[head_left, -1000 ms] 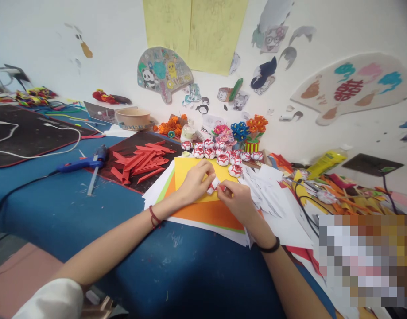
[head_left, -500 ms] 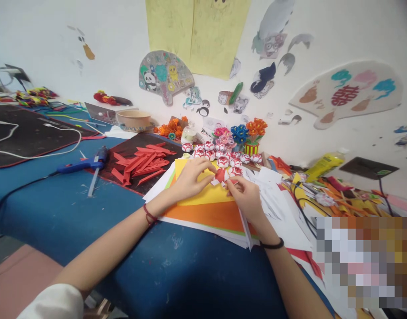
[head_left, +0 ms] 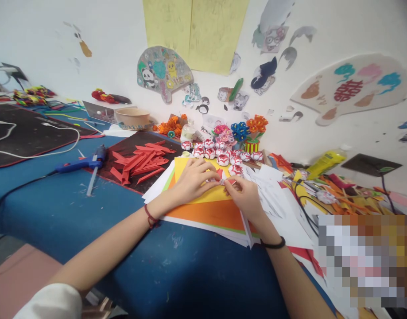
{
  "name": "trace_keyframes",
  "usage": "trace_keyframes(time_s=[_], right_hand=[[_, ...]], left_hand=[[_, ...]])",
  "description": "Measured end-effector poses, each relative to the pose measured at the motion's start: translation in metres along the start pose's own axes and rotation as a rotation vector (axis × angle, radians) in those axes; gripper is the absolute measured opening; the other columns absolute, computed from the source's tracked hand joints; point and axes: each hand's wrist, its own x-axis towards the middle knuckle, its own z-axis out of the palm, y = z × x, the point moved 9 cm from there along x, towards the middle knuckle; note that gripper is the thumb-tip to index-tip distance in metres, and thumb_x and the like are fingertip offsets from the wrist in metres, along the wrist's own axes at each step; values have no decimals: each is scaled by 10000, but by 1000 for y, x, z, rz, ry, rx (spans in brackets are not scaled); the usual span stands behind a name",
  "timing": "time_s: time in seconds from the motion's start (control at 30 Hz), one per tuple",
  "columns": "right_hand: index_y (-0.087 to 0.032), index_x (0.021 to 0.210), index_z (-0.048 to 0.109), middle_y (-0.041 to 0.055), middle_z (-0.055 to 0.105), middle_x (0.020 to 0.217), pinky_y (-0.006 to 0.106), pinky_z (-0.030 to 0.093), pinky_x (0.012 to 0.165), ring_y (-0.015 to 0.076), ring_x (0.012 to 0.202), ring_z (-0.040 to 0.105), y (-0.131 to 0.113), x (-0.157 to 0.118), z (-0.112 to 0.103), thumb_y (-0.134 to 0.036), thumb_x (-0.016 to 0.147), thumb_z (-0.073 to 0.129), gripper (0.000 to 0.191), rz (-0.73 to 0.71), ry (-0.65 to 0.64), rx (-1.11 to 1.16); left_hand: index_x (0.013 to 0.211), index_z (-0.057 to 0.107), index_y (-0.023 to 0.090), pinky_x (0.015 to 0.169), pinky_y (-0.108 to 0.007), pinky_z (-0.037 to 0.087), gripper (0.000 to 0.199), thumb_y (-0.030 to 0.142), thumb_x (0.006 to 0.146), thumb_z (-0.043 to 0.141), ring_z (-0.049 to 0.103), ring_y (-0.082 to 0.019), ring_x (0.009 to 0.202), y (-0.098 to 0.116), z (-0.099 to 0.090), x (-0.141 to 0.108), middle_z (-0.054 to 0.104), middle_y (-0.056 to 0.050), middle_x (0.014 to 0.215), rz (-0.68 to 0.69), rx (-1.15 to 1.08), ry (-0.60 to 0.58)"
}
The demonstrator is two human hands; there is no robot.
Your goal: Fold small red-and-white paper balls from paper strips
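White wall [head_left: 100, 53] up front, busy with cut-outs [head_left: 263, 76], blue-covered worktable [head_left: 190, 274] below. And right at centre, over a yellow paper sheet [head_left: 207, 197], a small red-and-white folded paper piece [head_left: 219, 174] between two bare hands! Right hand [head_left: 245, 197]: thumb and forefinger nipped together on the right edge. Left hand [head_left: 193, 179]: fingers loosely curled across the opposite side, thumb slightly apart; gripping or merely steadying, cannot tell.

Delicate stuff, this: squeeze too hard, crushed folds likely; ease off too far, layers perhaps springing loose. Just beyond the fingertips, a cluster of red-and-white paper flowers [head_left: 223, 159], easy to topple with one careless reach. Loose sheets underneath, liable to skid under a leaning wrist. Out left, a blue hot glue gun [head_left: 80, 164], tip possibly hot, a hazard for any stray forearm.

Over to the lettering: red double-happiness character on the fan-shaped panel [head_left: 348, 90], clear enough. Dark characters on a white card [head_left: 206, 130], too small to read. Yellow bottle [head_left: 326, 161], no legible brand.
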Motion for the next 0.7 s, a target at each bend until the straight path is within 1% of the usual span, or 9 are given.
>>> trace_keyframes(time_s=[0.2, 0.3, 0.37, 0.47, 0.53, 0.6, 0.63, 0.7], right_hand=[[-176, 806, 671, 35, 697, 610, 268, 522, 537, 179, 526, 666, 0, 0, 0, -366, 839, 589, 210, 8, -7, 1], [-172, 803, 675, 30, 693, 605, 254, 510, 531, 165, 514, 654, -3, 0, -2, -348, 853, 587, 204, -38, 20, -33], [-169, 796, 681, 29, 683, 603, 249, 490, 534, 155, 510, 634, -11, -2, -5, -334, 869, 581, 206, -146, 79, -128], [-167, 792, 689, 38, 682, 645, 255, 458, 557, 142, 525, 595, -27, -9, -10, -298, 892, 562, 209, -358, 186, -311], [-165, 799, 693, 48, 695, 695, 258, 450, 574, 136, 536, 581, -32, -12, -9, -284, 904, 548, 215, -429, 204, -358], [-164, 808, 699, 48, 698, 705, 260, 449, 584, 135, 541, 580, -30, -11, -9, -299, 905, 553, 221, -406, 186, -338], [-166, 812, 702, 42, 695, 689, 259, 451, 583, 137, 537, 583, -27, -9, -9, -318, 902, 560, 228, -355, 168, -303], [-170, 812, 705, 30, 688, 655, 255, 460, 578, 142, 538, 599, -15, -3, -8, -370, 902, 562, 262, -196, 108, -188]], left_hand=[[977, 681, 231, 828, -356, 299, 214, 353, 975, 505, 497, -183, 936, 2, -1, 0, 655, -29, 990, 16, 22, 2], [974, 668, 212, 832, -357, 308, 204, 319, 977, 494, 508, -186, 938, 3, 1, 0, 655, -39, 988, -15, 39, 11], [977, 653, 195, 827, -355, 316, 180, 288, 966, 498, 516, -188, 940, 1, 0, -1, 653, -45, 993, -79, 50, 51], [1011, 637, 196, 810, -348, 319, 143, 241, 943, 520, 524, -179, 931, 0, 1, -3, 658, -28, 1004, -146, 61, 105], [994, 641, 203, 796, -347, 313, 136, 239, 945, 519, 523, -172, 898, 0, 2, -4, 667, -10, 964, -154, 78, 125], [942, 645, 200, 782, -348, 308, 150, 258, 957, 506, 517, -168, 861, -1, 1, -4, 674, -2, 908, -159, 91, 148], [922, 644, 197, 777, -348, 306, 164, 267, 963, 501, 514, -166, 849, -1, 0, -4, 676, -3, 891, -158, 93, 158], [913, 644, 195, 772, -351, 300, 178, 279, 968, 497, 511, -165, 835, -1, 0, -5, 683, -9, 880, -142, 99, 166]])
